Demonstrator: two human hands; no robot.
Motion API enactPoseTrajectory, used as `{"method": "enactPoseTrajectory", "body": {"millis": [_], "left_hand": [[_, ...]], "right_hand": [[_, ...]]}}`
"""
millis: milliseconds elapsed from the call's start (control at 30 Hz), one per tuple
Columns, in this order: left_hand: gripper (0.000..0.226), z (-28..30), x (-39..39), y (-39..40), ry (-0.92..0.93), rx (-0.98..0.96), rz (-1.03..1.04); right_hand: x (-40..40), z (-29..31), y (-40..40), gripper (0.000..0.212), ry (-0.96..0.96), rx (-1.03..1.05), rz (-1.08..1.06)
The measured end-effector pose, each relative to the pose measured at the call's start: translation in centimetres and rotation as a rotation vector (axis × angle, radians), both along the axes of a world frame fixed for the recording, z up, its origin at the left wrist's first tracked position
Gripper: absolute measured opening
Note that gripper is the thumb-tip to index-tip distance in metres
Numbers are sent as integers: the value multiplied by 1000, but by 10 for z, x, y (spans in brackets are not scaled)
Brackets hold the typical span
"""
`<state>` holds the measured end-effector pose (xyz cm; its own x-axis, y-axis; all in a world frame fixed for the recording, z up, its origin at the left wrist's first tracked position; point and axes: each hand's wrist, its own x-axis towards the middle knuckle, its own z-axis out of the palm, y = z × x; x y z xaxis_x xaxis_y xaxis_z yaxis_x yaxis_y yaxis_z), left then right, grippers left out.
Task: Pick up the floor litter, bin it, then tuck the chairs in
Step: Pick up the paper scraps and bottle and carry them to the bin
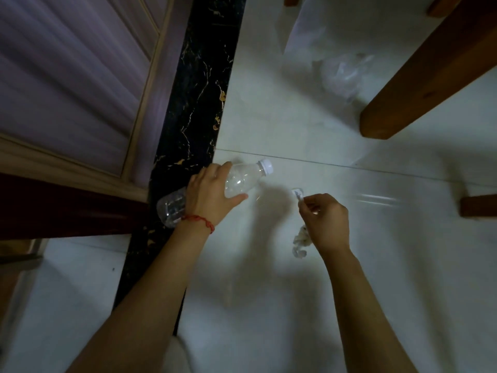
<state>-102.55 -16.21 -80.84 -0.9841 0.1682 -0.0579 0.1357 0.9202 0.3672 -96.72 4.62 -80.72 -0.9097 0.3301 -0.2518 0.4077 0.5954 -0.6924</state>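
An empty clear plastic bottle (242,179) with a white cap lies across my left hand (212,192), which grips it around the middle just above the white tiled floor. A red string bracelet circles that wrist. My right hand (326,219) pinches a small clear wrapper (297,195) between thumb and fingertips, and a crumpled white tissue (300,242) hangs from under the same palm. A crumpled clear plastic bag (343,74) lies on the floor further ahead, beside a wooden leg.
A thick brown wooden furniture leg (419,82) slants across the upper right; another wooden piece (478,205) pokes in at the right edge. A black marble strip (193,98) runs along the floor beside a panelled door (70,71) on the left.
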Motion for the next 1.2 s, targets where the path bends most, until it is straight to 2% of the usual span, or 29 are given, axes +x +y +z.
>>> {"method": "enactPoseTrajectory", "body": {"millis": [300,933,1200], "left_hand": [[70,142,41,22,4,41,-21],[73,534,85,24,41,64,-68],[71,633,116,7,75,108,-109]], "right_hand": [[16,141,22,11,21,44,27],[71,522,38,11,50,115,-1],[102,625,19,13,104,150,-18]]}}
